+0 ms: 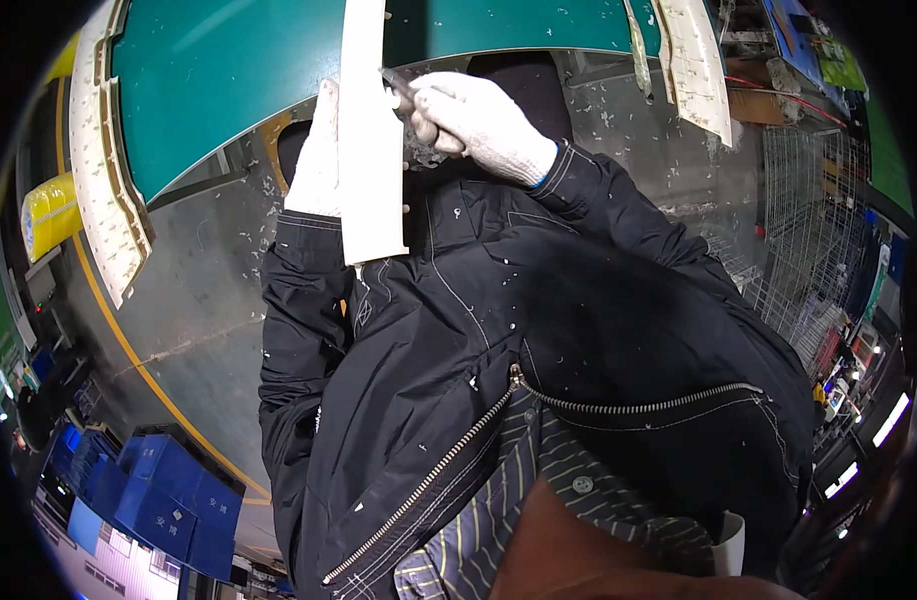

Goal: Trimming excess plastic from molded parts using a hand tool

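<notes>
A long white plastic strip (371,180) stands nearly upright in the picture, from the top edge down to the front of my black jacket. My left hand (318,165), in a white knitted glove, holds it from its left side, with part of the hand hidden behind the strip. In my right hand (483,125), gloved alike, is a small dark knife-like tool (398,85). Its tip meets the strip's right edge, and my fingers are closed around its handle. The glove's fingertips look grey with dirt.
A green-topped table (228,80) lies ahead. Long cream plastic parts rest along its left (103,160) and right (693,70) ends. White shavings dot the grey floor (213,270). Blue boxes (178,500) stand at lower left, wire cages (803,220) at right.
</notes>
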A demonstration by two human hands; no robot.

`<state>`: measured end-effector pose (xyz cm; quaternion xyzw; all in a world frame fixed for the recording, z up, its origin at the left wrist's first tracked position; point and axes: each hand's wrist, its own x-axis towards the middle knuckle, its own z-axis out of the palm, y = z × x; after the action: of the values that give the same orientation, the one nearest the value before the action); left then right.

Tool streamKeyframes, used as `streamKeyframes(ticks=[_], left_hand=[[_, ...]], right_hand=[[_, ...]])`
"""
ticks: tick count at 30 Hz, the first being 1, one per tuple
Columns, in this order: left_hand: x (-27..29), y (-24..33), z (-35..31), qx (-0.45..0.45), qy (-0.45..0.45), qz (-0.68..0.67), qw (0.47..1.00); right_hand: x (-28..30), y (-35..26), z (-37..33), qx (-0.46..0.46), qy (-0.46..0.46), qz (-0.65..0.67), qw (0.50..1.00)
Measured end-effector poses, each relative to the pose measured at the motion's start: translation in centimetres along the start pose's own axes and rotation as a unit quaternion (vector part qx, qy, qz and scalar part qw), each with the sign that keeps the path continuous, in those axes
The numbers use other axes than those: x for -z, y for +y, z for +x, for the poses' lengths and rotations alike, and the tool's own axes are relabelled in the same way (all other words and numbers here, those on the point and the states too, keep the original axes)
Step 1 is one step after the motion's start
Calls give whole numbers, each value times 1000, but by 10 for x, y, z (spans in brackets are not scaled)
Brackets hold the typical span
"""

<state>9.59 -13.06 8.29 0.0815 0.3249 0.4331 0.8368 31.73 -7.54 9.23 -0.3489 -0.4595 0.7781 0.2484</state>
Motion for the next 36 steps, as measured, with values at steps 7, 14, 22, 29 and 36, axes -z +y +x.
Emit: streamKeyframes(ticks=[7,14,22,29,36], left_hand=[[-1,-10,2,-33,112,21,993],[8,-9,0,3,141,-27,990],[-13,1,-7,-19,149,-38,988],[59,-9,-28,44,37,-93,994],[80,-29,-56,81,67,-101,989]], right_hand=[[10,7,-5,-53,-116,15,992],[12,-5,-12,-79,-100,-86,988],[23,-19,-13,-121,-286,17,950],[6,-17,29,28,14,-167,985],[22,-13,79,70,60,-119,989]])
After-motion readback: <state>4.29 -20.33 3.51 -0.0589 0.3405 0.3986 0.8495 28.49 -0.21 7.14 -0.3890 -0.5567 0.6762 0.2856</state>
